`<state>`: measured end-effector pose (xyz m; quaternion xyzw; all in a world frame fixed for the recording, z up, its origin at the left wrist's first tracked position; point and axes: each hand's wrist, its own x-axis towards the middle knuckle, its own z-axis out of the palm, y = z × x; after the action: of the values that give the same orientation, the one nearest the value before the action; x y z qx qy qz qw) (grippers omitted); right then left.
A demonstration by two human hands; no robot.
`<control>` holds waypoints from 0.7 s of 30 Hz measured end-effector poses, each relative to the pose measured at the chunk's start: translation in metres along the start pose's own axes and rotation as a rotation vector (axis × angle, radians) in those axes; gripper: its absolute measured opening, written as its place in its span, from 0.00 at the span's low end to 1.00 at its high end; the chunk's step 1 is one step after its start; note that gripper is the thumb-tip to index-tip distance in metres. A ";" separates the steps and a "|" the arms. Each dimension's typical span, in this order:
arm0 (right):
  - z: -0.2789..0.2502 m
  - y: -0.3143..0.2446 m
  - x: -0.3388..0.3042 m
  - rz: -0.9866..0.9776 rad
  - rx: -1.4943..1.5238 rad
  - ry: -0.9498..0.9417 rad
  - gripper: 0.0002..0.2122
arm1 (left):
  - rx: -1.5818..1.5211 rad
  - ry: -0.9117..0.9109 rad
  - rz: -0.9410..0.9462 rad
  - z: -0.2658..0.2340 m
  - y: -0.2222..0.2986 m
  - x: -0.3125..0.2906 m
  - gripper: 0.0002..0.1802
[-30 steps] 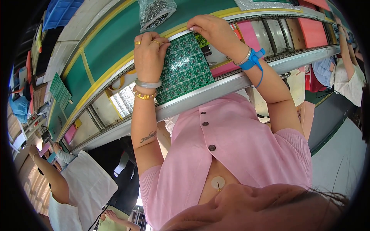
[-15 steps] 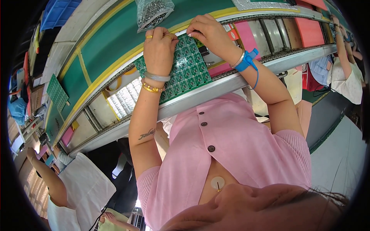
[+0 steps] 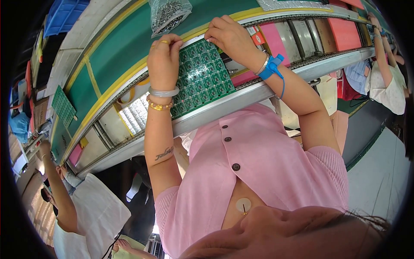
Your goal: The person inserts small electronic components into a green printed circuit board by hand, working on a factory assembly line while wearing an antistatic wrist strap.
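At the far left of the frame a co-worker in a white top (image 3: 92, 220) raises an arm (image 3: 56, 181) toward the conveyor line. Above it, at the left edge, a small green circuit panel (image 3: 64, 105) lies near the green conveyor belt (image 3: 120, 47), which runs in a curve from the lower left to the upper right.

Left of centre, the person's left hand (image 3: 164, 60) is closed on the left edge of a large green circuit board panel (image 3: 202, 77), fingers curled over its top corner; a pale bangle (image 3: 164, 92) and a gold bracelet (image 3: 160, 105) sit on that wrist. The panel lies tilted on the metal rail (image 3: 224, 108) at the near side of the line, in the upper middle of the frame. Just above the left hand, at the top edge, a clear bag of small metal parts (image 3: 168, 13) rests on the belt.

Right of centre, the right hand (image 3: 230, 36) pinches the panel's upper right corner with its fingertips. A blue wrist strap (image 3: 272, 67) with a cord wraps that wrist. Pink trays (image 3: 345, 32) sit further right, in the upper right of the frame. At the far right edge another person in a light top (image 3: 388, 86) stands at the line.
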<state>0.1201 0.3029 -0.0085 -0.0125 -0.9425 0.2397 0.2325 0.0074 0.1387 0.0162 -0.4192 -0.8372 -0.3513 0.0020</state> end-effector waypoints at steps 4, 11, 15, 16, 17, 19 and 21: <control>-0.004 -0.005 0.004 -0.044 0.001 0.019 0.04 | -0.410 -0.032 -0.238 -0.008 -0.016 -0.005 0.06; -0.002 -0.034 0.023 0.148 0.574 -0.003 0.05 | -0.983 -0.251 -0.411 -0.015 -0.007 0.000 0.12; 0.006 -0.033 0.026 0.152 0.587 -0.048 0.04 | -1.069 -0.269 -0.430 -0.017 -0.011 -0.001 0.15; 0.007 -0.031 0.024 0.199 0.638 -0.056 0.04 | -1.069 -0.267 -0.431 -0.017 -0.012 -0.001 0.15; 0.008 -0.030 0.022 0.198 0.638 -0.057 0.04 | -1.031 -0.240 -0.405 -0.017 -0.012 -0.002 0.14; 0.008 -0.026 0.018 0.432 0.887 -0.041 0.04 | -0.992 -0.213 -0.376 -0.020 -0.014 -0.001 0.13; 0.006 -0.017 0.014 0.447 0.926 -0.020 0.05 | -0.062 -0.108 0.115 -0.029 -0.017 -0.001 0.09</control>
<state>0.1065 0.2867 0.0006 -0.1072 -0.7140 0.6759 0.1477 -0.0127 0.1144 0.0278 -0.4848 -0.7993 -0.3533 -0.0361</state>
